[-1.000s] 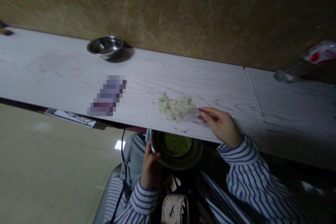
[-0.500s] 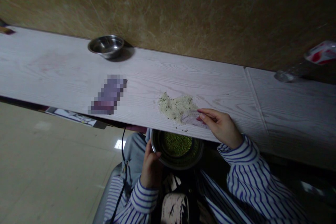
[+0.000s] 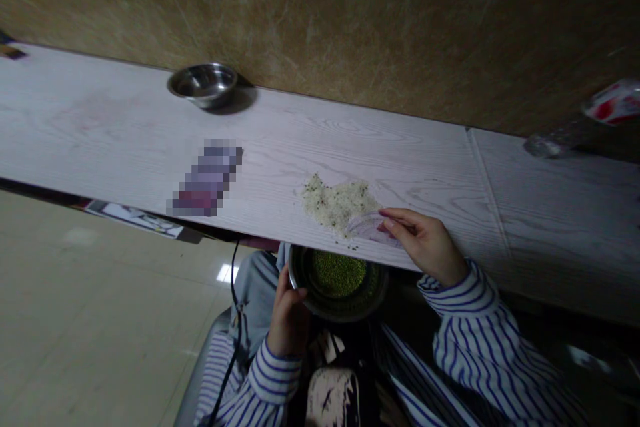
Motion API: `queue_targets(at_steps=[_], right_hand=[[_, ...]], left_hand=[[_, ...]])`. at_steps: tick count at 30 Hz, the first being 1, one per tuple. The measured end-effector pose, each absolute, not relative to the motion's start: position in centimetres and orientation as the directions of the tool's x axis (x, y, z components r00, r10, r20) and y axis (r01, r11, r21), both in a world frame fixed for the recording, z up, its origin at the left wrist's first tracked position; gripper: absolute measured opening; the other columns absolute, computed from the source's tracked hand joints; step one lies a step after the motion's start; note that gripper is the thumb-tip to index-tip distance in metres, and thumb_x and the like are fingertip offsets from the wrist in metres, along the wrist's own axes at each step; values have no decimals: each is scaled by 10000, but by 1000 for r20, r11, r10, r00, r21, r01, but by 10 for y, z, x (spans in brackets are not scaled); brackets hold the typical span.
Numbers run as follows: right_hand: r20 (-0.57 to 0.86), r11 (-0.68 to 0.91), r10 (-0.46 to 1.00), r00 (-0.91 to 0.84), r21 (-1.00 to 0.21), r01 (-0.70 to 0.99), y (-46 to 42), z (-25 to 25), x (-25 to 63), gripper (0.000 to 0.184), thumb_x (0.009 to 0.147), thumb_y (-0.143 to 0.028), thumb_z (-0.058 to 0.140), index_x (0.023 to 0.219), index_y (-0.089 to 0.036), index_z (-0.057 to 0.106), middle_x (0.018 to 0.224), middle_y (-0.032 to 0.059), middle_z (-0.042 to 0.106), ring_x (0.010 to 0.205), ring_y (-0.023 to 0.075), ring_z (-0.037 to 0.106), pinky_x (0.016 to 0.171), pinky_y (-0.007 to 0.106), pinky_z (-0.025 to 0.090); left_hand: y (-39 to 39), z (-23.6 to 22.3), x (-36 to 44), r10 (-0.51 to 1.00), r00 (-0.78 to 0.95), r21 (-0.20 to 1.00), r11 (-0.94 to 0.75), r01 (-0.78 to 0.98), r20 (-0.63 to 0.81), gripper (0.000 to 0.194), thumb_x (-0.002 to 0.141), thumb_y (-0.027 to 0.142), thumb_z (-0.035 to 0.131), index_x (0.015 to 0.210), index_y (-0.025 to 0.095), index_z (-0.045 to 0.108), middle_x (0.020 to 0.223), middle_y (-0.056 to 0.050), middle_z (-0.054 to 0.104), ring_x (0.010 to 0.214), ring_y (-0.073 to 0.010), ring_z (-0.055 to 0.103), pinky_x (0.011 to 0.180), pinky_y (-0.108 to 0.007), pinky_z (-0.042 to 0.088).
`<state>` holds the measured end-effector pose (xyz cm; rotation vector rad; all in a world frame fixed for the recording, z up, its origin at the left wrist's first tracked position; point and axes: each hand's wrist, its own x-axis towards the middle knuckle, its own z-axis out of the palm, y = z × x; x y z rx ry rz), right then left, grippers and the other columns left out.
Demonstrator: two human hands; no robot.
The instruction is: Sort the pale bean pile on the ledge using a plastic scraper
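On the bench lies a pile of white rice grains (image 3: 333, 205) with green beans scattered through it. My right hand (image 3: 425, 240) pinches a clear, rounded plastic piece (image 3: 370, 227) at the pile's right edge; its exact kind is hard to make out. Below the bench edge, over my lap, is a metal bowl (image 3: 345, 312) holding green mung beans (image 3: 340, 273). The fingers of my left hand (image 3: 290, 317) grip its left rim. A few stray beans (image 3: 353, 247) sit at the bench's front edge, just above the bowl.
A smaller steel bowl (image 3: 205, 85) stands at the back of the bench (image 3: 280, 127), against the wall. A blurred-out phone-like object (image 3: 207, 180) lies to the left. At the far right a clear plastic bottle (image 3: 575, 127) lies on its side. A black cable (image 3: 235, 320) hangs at my left.
My right hand and the clear plastic piece have shifted very slightly to the right. The left hand and the bean bowl hold nearly the same place.
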<state>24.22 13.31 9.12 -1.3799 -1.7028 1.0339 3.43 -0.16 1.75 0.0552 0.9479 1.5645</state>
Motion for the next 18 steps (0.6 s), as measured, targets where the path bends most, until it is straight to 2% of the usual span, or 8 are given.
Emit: queue_targets(at_steps=[9, 18], right_hand=[[29, 133, 972, -233, -887, 442, 129, 96, 248, 341, 878, -435, 687, 1040, -158, 801, 841, 115, 820, 827, 273, 796, 809, 420, 655], [31, 152, 964, -264, -880, 451, 130, 96, 248, 317, 882, -398, 679, 1035, -149, 802, 851, 116, 823, 826, 263, 800, 823, 407, 660]], left_hand=[[-1, 18, 33, 844, -256, 590, 86, -803, -472, 524, 706, 159, 668, 1208, 288, 748, 1180, -33, 765, 1129, -267, 658, 949, -375, 514], [-1, 18, 33, 841, -256, 588, 88, -804, -477, 492, 705, 158, 681, 1172, 291, 760, 1163, -35, 770, 1107, -260, 664, 950, -366, 512]])
